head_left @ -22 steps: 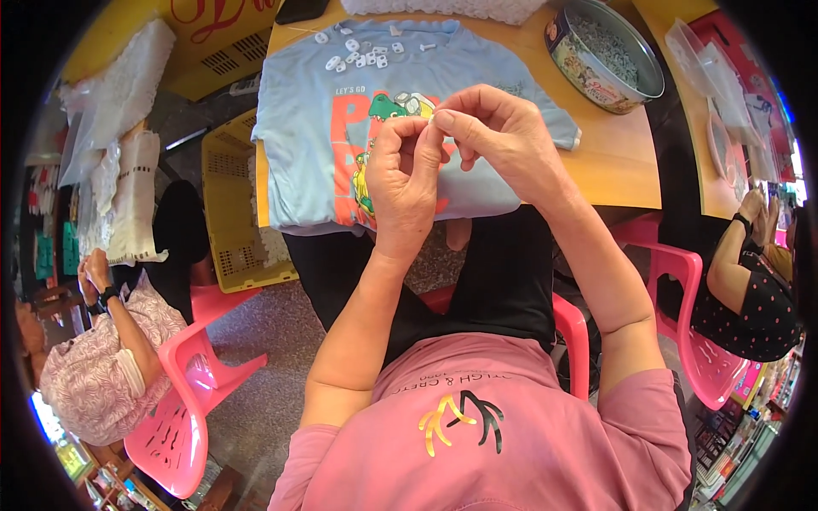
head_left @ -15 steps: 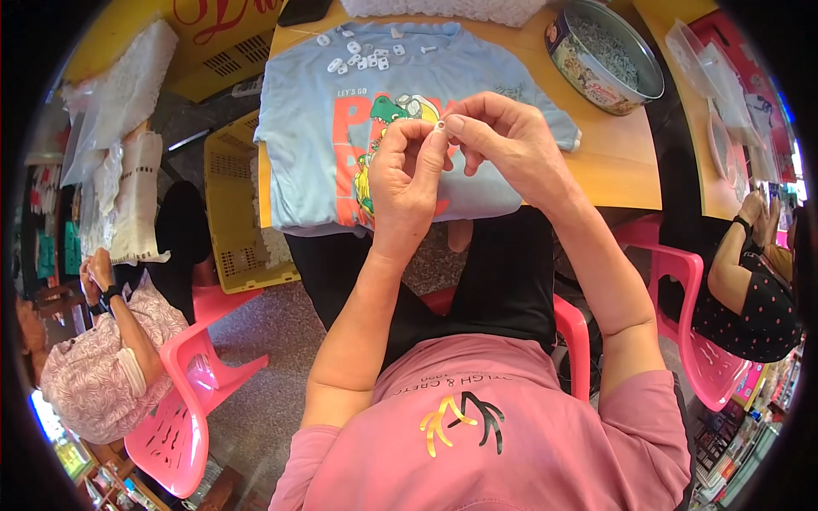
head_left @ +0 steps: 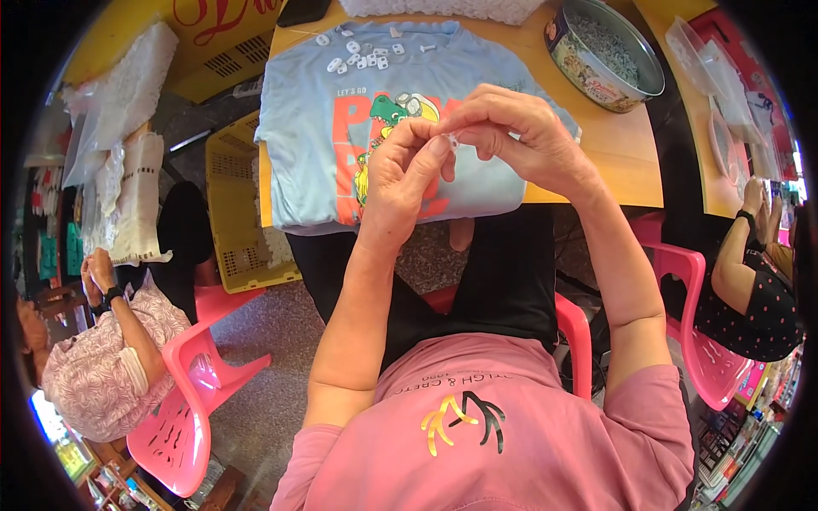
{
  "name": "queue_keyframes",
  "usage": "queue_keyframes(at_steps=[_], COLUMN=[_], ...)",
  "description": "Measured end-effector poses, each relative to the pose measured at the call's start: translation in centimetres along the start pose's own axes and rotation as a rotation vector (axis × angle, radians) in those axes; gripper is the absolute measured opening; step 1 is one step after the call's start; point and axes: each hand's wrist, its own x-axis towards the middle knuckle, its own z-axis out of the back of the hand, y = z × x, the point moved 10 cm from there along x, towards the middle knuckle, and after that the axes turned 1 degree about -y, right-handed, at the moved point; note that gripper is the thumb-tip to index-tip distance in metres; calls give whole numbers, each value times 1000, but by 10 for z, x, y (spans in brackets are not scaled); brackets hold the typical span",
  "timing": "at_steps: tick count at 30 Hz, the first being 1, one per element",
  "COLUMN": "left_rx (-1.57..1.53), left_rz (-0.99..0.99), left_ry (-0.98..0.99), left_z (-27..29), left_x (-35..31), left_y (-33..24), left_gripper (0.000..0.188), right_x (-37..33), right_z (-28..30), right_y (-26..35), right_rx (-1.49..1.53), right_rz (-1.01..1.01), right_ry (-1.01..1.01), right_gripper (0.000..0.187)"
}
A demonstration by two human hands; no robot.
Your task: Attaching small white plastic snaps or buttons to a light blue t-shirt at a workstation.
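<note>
Above a folded light-blue T-shirt (head_left: 298, 140) with a printed cartoon, my two hands meet fingertip to fingertip. My left hand (head_left: 394, 179) is closed, thumb and forefinger pinching a small white plastic piece (head_left: 454, 141). From the other side, my right hand (head_left: 537, 140) is closed on the same piece, thumb against it and forefinger arched over the top. The fingers hide most of the piece, so its exact shape cannot be made out. Several similar small white plastic pieces (head_left: 372, 60), some with holes, lie loose near the shirt's collar.
At the table's far right stands a round tin (head_left: 588, 78) full of small greyish parts. A bag of white pieces (head_left: 443, 8) lies at the back edge. A yellow crate (head_left: 223, 204) is left of the table (head_left: 626, 162). Other people sit on pink chairs at both sides.
My right hand has shifted slightly right and turned, its fingers now arching over. The white piece has moved a little right and down between the fingertips.
</note>
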Motion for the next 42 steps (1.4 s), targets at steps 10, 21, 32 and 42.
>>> queue_keyframes(at_steps=[10, 21, 32, 42], left_rx=[-168, -128, -43, 37], left_rz=[29, -19, -153, -147], left_ry=[-30, -212, -225, -237], left_z=[0, 12, 12, 9], left_x=[4, 3, 2, 0], left_y=[3, 4, -7, -8], left_gripper=[22, 15, 10, 10], right_x=[-1, -9, -15, -51], right_z=[-5, -4, 57, 43], right_y=[-22, -41, -9, -24], right_rx=[88, 197, -257, -507], right_rz=[-185, -476, -65, -140], right_ry=[-201, -266, -408, -195], right_gripper=[16, 27, 13, 9])
